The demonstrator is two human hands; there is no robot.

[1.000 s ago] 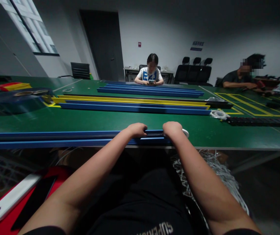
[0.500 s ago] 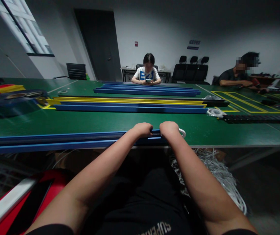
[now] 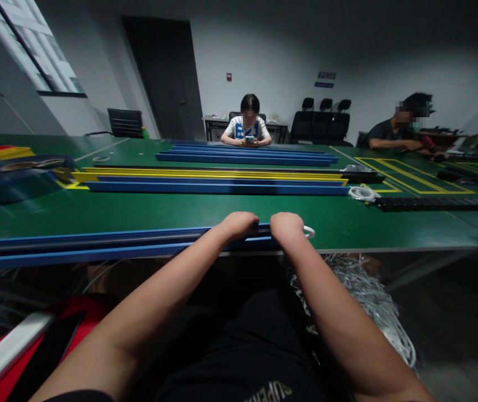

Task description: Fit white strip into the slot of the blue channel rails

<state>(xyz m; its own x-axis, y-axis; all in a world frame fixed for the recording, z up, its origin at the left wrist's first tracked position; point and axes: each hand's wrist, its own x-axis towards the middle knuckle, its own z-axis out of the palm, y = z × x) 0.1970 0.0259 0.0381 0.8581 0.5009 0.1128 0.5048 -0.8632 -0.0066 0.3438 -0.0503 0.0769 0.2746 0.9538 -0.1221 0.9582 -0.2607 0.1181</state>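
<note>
A green table carries a blue channel at left, yellow and blue rails mid-frame, a white coil at right and, far left, apparently a dark roll.

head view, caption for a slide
Left hand and right hand at the end of a blue rail on a green table.
</note>
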